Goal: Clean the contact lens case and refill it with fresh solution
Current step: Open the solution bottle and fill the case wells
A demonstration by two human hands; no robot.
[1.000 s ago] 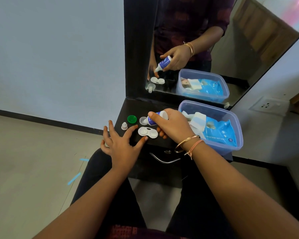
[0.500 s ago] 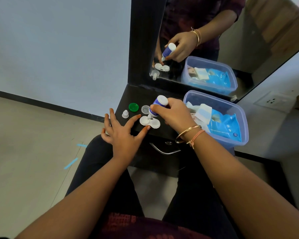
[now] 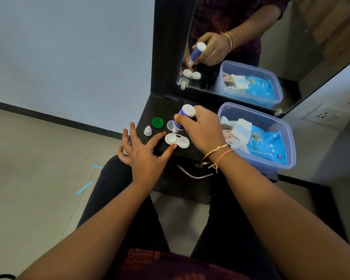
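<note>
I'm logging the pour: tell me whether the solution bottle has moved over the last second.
Yes. The solution bottle in the right hand has tipped from nearly flat to nozzle-down, its tip now over the left well of the lens case, which stays put.

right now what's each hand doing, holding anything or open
Left hand: open, fingers spread, holding nothing, thumb tip at the lens case.
Right hand: closed on the solution bottle, tipped nozzle-down over the case's left well.

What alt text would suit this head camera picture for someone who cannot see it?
A right hand tips a small blue-and-white solution bottle nozzle-down over the left well of an open white plastic lens case on a black shelf. The left hand steadies the case with a fingertip.
</note>
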